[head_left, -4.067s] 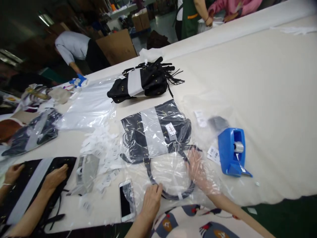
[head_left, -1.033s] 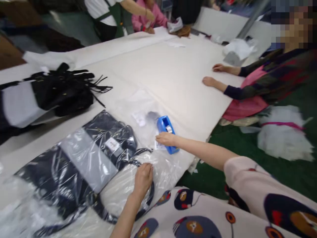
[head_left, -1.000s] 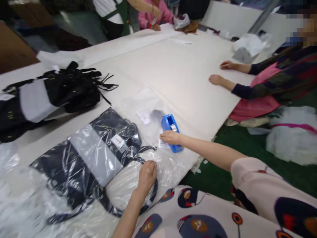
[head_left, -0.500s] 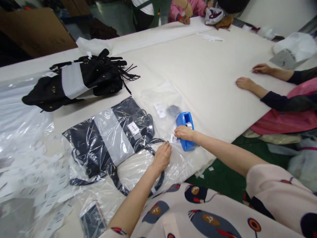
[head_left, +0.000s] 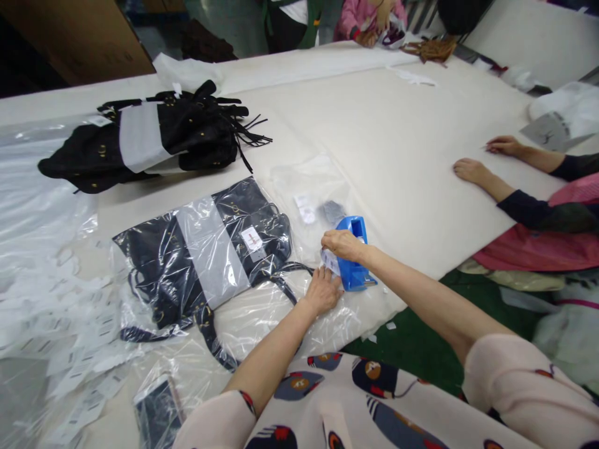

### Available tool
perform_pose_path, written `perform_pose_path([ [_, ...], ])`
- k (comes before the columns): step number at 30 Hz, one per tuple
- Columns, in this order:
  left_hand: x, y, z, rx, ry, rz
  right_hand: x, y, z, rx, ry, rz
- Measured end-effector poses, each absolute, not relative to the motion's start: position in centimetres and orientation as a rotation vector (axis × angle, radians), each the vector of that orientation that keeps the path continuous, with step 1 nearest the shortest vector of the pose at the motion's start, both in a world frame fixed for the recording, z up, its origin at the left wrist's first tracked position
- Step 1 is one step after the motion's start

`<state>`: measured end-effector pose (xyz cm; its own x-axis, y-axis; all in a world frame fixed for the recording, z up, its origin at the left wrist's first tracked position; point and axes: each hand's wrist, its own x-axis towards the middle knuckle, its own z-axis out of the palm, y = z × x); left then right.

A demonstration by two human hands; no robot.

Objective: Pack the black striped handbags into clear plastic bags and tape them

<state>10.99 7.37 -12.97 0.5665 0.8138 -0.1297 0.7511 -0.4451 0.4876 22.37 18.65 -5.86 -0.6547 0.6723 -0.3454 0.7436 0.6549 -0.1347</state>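
Note:
A black handbag (head_left: 147, 265) with a grey band (head_left: 210, 249) around it lies inside a clear plastic bag (head_left: 262, 318) on the table. My left hand (head_left: 324, 291) rests with its fingers stretched out on the plastic, beside the bag's strap and the lower edge of a white label (head_left: 331, 260). Pinched fingers of my right hand (head_left: 345, 244) hold the label's upper left end, which tilts upward. Right beside it stands a blue tape dispenser (head_left: 352, 274), partly hidden by my right hand and wrist.
Stacked black bags (head_left: 196, 134) lie behind, at left. Printed paper tags (head_left: 84, 349) are strewn at the left, near a phone (head_left: 159, 411) in front. A co-worker's hands (head_left: 472, 169) rest on the table (head_left: 402, 143) at right; another person (head_left: 369, 25) works at the far edge.
My left hand has slid right, closer to the label and the dispenser. My right hand has moved slightly left and up, and the label is now tilted up.

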Motion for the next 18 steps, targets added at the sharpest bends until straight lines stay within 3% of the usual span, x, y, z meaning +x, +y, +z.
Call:
perform_pose_path([
  [4, 10.0, 7.0, -11.2, 2.198, 1.393, 0.272, 22.3, 20.0, -2.7, 1.277, 2.62, -0.389],
  [8, 5.1, 6.0, -8.2, 2.032, 1.662, 0.44, 23.6, 20.1, -0.1, 1.425, 2.544, -0.606],
  [12, 0.8, 5.8, -4.8, 1.648, 1.857, 0.911, 23.1, 19.3, 1.4, 1.312, 2.573, -0.775],
  [14, 0.6, 6.3, -3.7, 1.492, 1.771, 1.091, 21.9, 18.8, 1.8, 1.198, 2.601, -0.877],
  [18, 2.5, 6.6, -3.2, 1.178, 1.481, 0.997, 19.0, 17.1, 2.2, 1.077, 2.716, -1.037],
])
